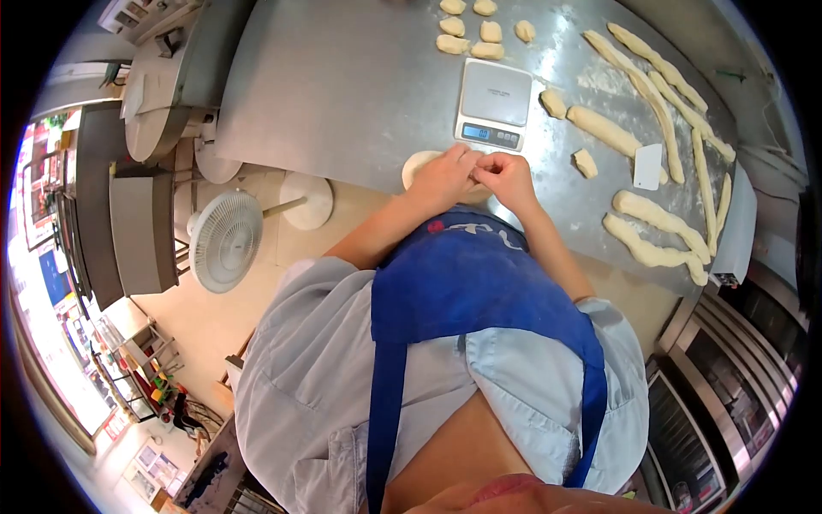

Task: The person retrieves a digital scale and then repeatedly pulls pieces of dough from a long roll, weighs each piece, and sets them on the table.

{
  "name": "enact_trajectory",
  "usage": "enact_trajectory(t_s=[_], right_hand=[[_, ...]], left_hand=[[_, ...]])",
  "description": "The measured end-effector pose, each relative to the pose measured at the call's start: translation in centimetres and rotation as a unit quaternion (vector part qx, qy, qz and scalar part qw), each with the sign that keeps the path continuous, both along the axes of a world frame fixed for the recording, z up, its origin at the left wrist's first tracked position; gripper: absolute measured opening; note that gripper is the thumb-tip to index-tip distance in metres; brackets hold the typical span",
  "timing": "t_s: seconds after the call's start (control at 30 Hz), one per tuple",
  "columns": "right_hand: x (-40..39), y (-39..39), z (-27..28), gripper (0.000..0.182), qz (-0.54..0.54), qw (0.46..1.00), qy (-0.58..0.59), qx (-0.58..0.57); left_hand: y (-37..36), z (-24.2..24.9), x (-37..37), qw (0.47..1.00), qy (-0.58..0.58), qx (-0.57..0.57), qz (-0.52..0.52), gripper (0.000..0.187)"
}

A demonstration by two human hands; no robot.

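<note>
At the near edge of the steel table, my left hand [447,178] and my right hand [507,181] meet, fingertips pinched together. Whatever lies between the fingers is hidden. A pale, flat round piece that looks like dough [418,168] shows beside my left hand, partly covered by it. Just beyond my hands stands a white digital scale [495,98] with a bare weighing plate and a lit display. To the right of the scale lie a small dough lump [553,104], a thick dough roll [604,130] and a cut dough piece [585,164].
Several small dough pieces [453,26] sit in rows behind the scale. Long dough strips [655,98] cover the table's right side, near a white scraper [648,167]. A white fan [227,241] stands on the floor at left; ovens [728,368] line the right.
</note>
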State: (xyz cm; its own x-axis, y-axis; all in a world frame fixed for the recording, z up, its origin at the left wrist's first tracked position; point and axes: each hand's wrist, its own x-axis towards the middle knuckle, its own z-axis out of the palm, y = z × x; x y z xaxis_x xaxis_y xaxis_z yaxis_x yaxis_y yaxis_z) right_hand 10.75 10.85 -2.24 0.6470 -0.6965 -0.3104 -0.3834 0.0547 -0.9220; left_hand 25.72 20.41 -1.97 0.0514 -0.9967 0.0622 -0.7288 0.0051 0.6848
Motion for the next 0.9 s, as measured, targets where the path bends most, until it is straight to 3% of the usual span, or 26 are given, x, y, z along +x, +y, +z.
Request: enact_trajectory(t_s=[0.1,0.2,0.27,0.33,0.4,0.43,0.47,0.5,0.53,0.57,0.6,0.73,0.8,0.87,0.9], right_hand=[[-0.2,-0.5,0.3,0.014,-0.011,0.999,0.014,-0.027],[-0.8,-0.3,0.1,0.013,0.042,0.998,0.046,-0.027],[-0.9,-0.2,-0.6,0.016,-0.012,0.978,-0.073,0.197],[-1.0,-1.0,0.0,0.017,-0.065,0.965,-0.104,0.233],[-1.6,-2.3,-1.2,0.018,-0.128,0.946,-0.140,0.263],[-2.7,-2.9,-3.5,0.019,-0.148,0.972,-0.069,0.169],[-3.8,-3.4,-5.6,0.020,-0.162,0.984,0.005,0.072],[-4.8,-4.0,-7.0,0.026,-0.096,0.989,0.107,0.019],[-4.7,-3.5,-8.4,0.026,-0.096,0.989,0.107,0.020],[-4.6,-2.9,-9.7,0.028,-0.069,0.989,0.128,-0.008],[-4.5,-2.6,-10.3,0.030,-0.043,0.987,0.148,-0.037],[-1.7,-0.3,-10.5,0.033,-0.073,0.986,0.105,-0.106],[-1.6,-0.2,-10.4,0.025,-0.031,0.986,0.145,-0.072],[-1.6,0.0,-10.1,0.024,-0.063,0.972,0.117,-0.194],[-1.4,0.2,-9.0,0.024,-0.064,0.972,0.118,-0.196]], left_hand=[[0.0,-1.5,0.4,0.995,-0.057,0.076,-0.040,0.024],[0.5,-2.9,1.3,0.987,-0.105,0.047,-0.114,0.023],[0.9,-5.2,2.0,0.985,-0.100,0.093,-0.102,0.024],[1.1,-4.2,2.0,0.983,-0.095,0.136,-0.085,0.025],[1.3,-2.7,1.9,0.987,0.107,0.098,0.067,0.033],[1.4,-3.2,2.1,0.987,0.108,0.102,0.061,0.033],[1.5,-4.3,2.6,0.956,0.193,0.174,0.136,0.036],[1.2,-5.3,3.4,0.908,0.273,0.240,0.210,0.039],[1.2,-6.1,4.3,0.908,0.272,0.241,0.210,0.039],[1.3,-6.7,5.4,0.782,0.529,0.240,0.228,0.040],[1.2,-7.0,5.9,0.592,0.742,0.219,0.226,0.041],[0.2,-4.9,4.9,0.543,0.774,0.156,0.287,0.039],[0.0,-4.2,4.5,0.441,0.837,0.160,0.282,0.031],[-0.1,-3.3,4.4,0.454,0.824,0.202,0.274,0.032],[-0.3,-3.0,4.1,0.464,0.810,0.244,0.263,0.034]])
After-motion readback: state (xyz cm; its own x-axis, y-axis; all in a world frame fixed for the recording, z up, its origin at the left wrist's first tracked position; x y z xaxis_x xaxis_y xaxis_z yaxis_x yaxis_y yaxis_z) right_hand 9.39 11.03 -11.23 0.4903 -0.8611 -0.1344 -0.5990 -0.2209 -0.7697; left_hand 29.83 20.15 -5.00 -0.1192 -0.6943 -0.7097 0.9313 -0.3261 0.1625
